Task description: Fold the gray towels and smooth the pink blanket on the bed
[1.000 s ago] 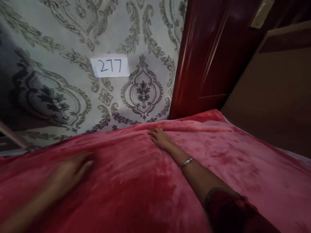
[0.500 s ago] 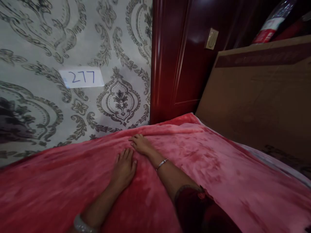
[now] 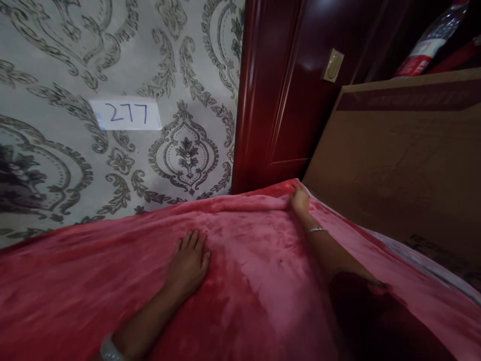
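A red and pink plush blanket point(image 3: 240, 260) covers the surface before me, with a raised fold along its far side. My left hand point(image 3: 188, 263) lies flat on the blanket, palm down, its fingers stretched out and thumb apart. My right hand point(image 3: 299, 199) is stretched to the blanket's far right corner, touching the cloth by the fold. Its fingers point away from me and look extended, though some are hidden behind the hand.
A patterned papered wall point(image 3: 188, 155) with a paper label point(image 3: 126, 114) reading 277 rises behind the blanket. Dark red wood panelling point(image 3: 270, 100) carries a small gold plate point(image 3: 333, 65). On the right stands a large cardboard box point(image 3: 398, 150), with a bottle point(image 3: 428, 45) above its top edge.
My right hand has moved right and away from me, from beside my left hand to the blanket's far corner. The left hand stays flat in nearly the same place.
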`<action>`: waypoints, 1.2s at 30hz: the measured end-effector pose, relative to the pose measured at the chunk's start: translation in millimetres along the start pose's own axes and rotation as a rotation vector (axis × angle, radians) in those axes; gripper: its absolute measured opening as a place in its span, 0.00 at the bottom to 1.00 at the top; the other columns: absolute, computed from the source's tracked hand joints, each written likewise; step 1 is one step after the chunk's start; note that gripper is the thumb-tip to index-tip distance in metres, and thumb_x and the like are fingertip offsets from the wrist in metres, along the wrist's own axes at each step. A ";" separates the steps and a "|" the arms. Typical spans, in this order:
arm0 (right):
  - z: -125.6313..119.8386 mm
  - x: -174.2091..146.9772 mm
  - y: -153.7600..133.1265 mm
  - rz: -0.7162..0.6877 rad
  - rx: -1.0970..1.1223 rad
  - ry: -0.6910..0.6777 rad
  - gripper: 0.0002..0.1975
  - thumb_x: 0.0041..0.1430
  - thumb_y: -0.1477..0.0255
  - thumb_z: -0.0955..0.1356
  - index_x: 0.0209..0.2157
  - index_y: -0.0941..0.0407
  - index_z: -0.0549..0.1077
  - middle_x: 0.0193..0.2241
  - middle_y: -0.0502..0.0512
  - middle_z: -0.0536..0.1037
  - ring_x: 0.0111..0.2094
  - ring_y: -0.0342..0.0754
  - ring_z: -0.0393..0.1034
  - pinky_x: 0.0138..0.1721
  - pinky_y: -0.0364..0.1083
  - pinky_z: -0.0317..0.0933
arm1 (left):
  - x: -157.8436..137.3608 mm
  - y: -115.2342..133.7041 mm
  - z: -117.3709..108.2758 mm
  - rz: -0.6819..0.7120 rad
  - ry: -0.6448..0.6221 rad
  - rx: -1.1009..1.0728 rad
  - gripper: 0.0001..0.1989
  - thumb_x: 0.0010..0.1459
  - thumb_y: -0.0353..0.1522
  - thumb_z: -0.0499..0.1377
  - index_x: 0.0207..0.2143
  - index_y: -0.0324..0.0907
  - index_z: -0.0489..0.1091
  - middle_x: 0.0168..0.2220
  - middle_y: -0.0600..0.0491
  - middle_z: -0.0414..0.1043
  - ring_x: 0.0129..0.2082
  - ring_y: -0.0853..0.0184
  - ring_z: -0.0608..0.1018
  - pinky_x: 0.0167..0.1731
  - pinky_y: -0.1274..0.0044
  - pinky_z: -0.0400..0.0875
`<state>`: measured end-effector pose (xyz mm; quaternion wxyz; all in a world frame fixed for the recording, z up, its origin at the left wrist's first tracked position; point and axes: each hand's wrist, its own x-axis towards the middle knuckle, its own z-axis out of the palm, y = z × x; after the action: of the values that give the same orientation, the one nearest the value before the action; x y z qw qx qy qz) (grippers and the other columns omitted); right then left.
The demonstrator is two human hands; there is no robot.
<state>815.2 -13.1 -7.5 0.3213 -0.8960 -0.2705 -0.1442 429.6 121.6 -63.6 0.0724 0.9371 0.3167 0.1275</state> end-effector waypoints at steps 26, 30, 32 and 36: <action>-22.5 -50.1 97.2 -0.178 -0.011 0.104 0.14 0.53 0.67 0.64 0.38 0.56 0.76 0.37 0.60 0.76 0.36 0.53 0.69 0.37 0.48 0.62 | -2.8 8.2 -10.9 0.015 -0.015 0.079 0.28 0.65 0.35 0.47 0.65 0.32 0.62 0.67 0.37 0.59 0.68 0.50 0.59 0.66 0.55 0.54; -38.7 -67.9 103.0 -0.268 -0.207 0.030 0.14 0.53 0.73 0.63 0.38 0.57 0.78 0.43 0.63 0.74 0.43 0.56 0.68 0.41 0.49 0.64 | -1.6 9.4 -12.7 0.007 -0.021 0.109 0.28 0.66 0.34 0.47 0.65 0.32 0.62 0.67 0.38 0.59 0.68 0.50 0.60 0.66 0.56 0.54; -44.7 -72.0 96.9 -0.314 -0.233 0.022 0.13 0.57 0.71 0.63 0.36 0.57 0.79 0.46 0.64 0.74 0.46 0.56 0.69 0.44 0.50 0.64 | -1.1 10.5 -13.7 0.001 -0.032 0.125 0.28 0.66 0.34 0.46 0.65 0.33 0.61 0.67 0.38 0.59 0.68 0.50 0.60 0.65 0.57 0.55; -48.1 -72.9 80.0 -0.149 -0.306 -0.123 0.23 0.67 0.60 0.59 0.30 0.58 0.79 0.38 0.65 0.78 0.39 0.55 0.72 0.40 0.50 0.63 | -1.1 11.5 -15.0 0.001 -0.039 0.116 0.28 0.66 0.34 0.46 0.66 0.33 0.61 0.67 0.38 0.58 0.68 0.51 0.60 0.65 0.56 0.55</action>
<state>798.2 -124.9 -42.7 0.1524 -0.9190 -0.3302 -0.1523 431.1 112.7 -46.9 0.0240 0.9422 0.3216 0.0906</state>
